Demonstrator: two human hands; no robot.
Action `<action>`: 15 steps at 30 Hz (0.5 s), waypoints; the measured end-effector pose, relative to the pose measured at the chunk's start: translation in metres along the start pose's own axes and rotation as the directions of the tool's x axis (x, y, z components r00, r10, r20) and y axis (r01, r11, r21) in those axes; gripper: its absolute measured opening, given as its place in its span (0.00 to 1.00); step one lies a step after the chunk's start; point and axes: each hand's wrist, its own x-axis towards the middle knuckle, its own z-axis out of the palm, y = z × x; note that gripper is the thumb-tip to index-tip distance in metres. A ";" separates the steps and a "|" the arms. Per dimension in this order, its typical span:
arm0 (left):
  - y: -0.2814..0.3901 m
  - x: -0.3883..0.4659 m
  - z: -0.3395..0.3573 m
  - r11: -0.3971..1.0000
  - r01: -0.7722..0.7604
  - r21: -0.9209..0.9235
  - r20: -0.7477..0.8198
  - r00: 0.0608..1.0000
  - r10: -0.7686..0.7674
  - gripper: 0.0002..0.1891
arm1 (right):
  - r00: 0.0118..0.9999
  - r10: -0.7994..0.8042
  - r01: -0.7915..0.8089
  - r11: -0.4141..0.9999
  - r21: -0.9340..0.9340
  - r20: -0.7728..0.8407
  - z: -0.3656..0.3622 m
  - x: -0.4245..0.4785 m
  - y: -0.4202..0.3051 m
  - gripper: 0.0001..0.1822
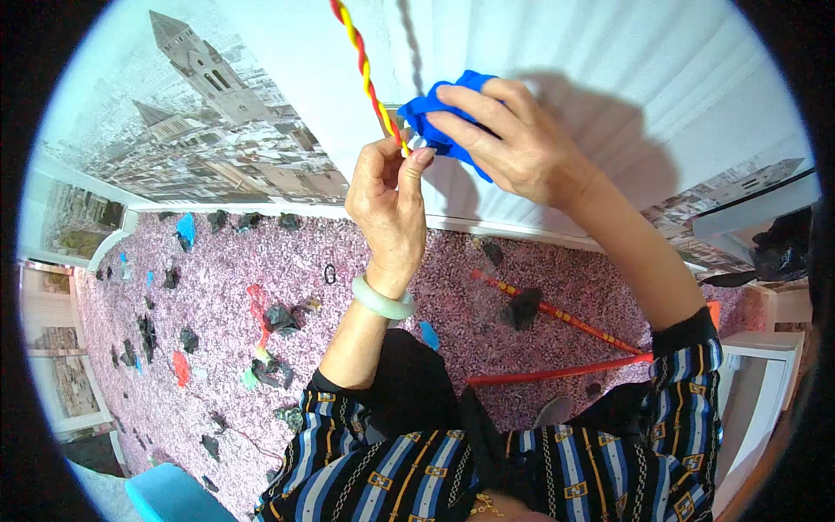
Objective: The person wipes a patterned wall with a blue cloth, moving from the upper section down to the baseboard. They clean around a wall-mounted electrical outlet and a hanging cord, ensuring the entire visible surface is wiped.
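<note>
My left hand [391, 202] pinches the lower end of a twisted red and yellow cord [365, 68] between thumb and index finger. That cord runs up and out at the top of the view. Close by on the right, my right hand [515, 140] grips a crumpled piece of blue material [450, 111], cloth-like or thin plastic. The blue piece lies beside the cord's end; whether they touch I cannot tell. A pale green bangle is on my left wrist.
Ahead stands a white pleated surface [607, 72] beside a wall with a printed town picture [215, 85]. Black, red and blue scraps lie on the speckled pink floor [222, 404], with red strips [554, 375] on the right. A blue rounded object [169, 492] is at lower left.
</note>
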 end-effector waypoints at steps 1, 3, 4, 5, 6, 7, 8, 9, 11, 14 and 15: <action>0.001 0.000 -0.001 1.000 -0.007 0.020 -0.004 1.000 0.007 0.09 | 1.000 0.031 -0.031 1.000 -0.001 0.002 -0.003 -0.005 -0.004 0.22; 0.002 0.000 0.001 1.000 -0.020 0.023 -0.015 1.000 0.020 0.09 | 0.999 0.050 -0.049 0.999 -0.019 0.005 -0.002 -0.009 -0.005 0.22; 0.003 0.000 0.003 1.000 -0.026 0.007 -0.022 0.999 0.027 0.09 | 0.999 0.037 -0.037 0.999 -0.034 0.005 0.003 -0.011 -0.004 0.23; 0.003 -0.001 0.005 0.999 -0.034 -0.009 -0.029 0.999 0.033 0.09 | 1.000 0.025 -0.025 0.998 -0.050 0.005 0.006 -0.011 -0.003 0.23; 0.004 -0.001 0.010 0.999 -0.046 -0.028 -0.038 0.998 0.045 0.10 | 1.000 -0.010 0.010 0.999 -0.031 0.014 0.008 -0.006 0.000 0.22; 0.007 -0.002 0.014 0.999 -0.024 -0.049 -0.070 0.997 0.021 0.11 | 0.999 -0.050 0.050 0.999 0.006 0.006 0.014 -0.001 0.002 0.22; 0.010 -0.004 0.019 0.997 -0.003 -0.071 -0.100 0.995 -0.004 0.11 | 0.998 -0.055 0.055 0.998 -0.022 0.024 0.015 0.003 0.002 0.22; 0.013 -0.006 0.018 0.997 0.021 -0.078 -0.144 0.989 -0.032 0.12 | 0.997 -0.067 0.068 0.997 -0.030 0.036 0.019 0.006 -0.001 0.21; 0.009 -0.010 0.015 0.997 0.061 -0.041 -0.172 0.983 -0.067 0.13 | 0.994 -0.032 0.033 0.999 -0.008 0.102 0.013 0.006 -0.001 0.20; 0.005 -0.014 0.020 0.995 0.097 0.033 -0.213 0.973 -0.088 0.13 | 0.987 0.022 -0.017 0.999 -0.030 0.161 -0.009 -0.021 0.001 0.19; 0.006 -0.016 0.024 0.991 0.133 -0.005 -0.205 0.970 -0.131 0.13 | 0.984 0.039 -0.032 0.999 -0.043 0.172 -0.017 -0.031 0.001 0.18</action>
